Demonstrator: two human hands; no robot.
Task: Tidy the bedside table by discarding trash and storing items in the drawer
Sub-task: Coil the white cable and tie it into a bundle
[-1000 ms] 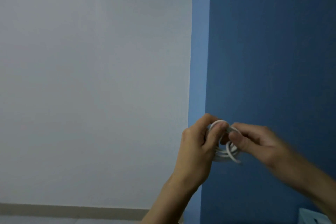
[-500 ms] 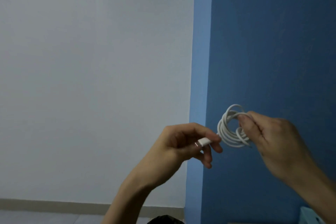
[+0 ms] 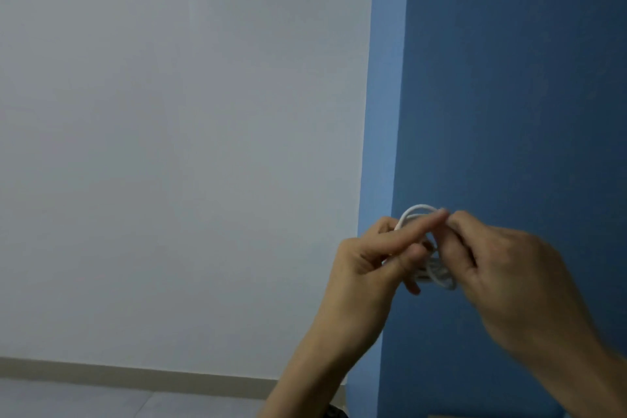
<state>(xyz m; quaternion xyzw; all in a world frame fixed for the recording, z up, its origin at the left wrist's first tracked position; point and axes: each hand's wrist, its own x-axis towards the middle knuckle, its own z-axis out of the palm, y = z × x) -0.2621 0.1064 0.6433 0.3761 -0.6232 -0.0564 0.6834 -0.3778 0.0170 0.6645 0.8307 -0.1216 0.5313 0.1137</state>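
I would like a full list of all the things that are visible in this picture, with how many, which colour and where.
white coiled cable: one, white, held in the air between both hands
pale grey painted wall: one, grey-white, left part
blue painted wall: one, blue, right part
beige skirting board: one, beige, foot of the grey wall
grey floor: one, grey, bottom left
left hand: one, grips the cable, forefinger stretched out
right hand: one, pinches the coil from the right
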